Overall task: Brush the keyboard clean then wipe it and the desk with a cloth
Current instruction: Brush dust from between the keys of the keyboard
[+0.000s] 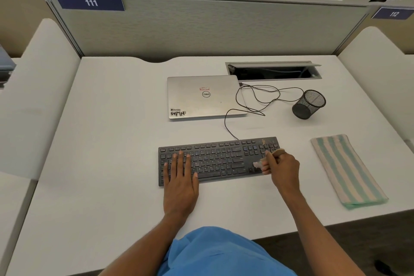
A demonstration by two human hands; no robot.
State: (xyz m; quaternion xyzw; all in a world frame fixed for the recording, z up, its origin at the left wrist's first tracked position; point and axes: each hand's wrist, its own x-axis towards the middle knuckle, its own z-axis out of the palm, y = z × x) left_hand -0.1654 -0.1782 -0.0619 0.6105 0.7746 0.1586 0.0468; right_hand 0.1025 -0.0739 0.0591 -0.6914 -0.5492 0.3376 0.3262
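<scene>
A black keyboard (220,159) lies on the white desk (112,141) in front of me. My left hand (180,180) rests flat on its left keys with straight fingers. My right hand (282,169) grips a small wooden-handled brush (261,163) over the keyboard's right end, with the pale bristles touching the keys near the arrow block. Light crumbs show on the keyboard's top right corner. A folded cloth (346,170) with green and cream stripes lies on the desk to the right of the keyboard, apart from both hands.
A shut silver laptop (205,96) lies behind the keyboard, joined to it by a looping black cable (257,102). A black mesh pen cup (309,104) lies on its side at the right. An open cable hatch (273,70) sits at the back. Partitions wall the desk.
</scene>
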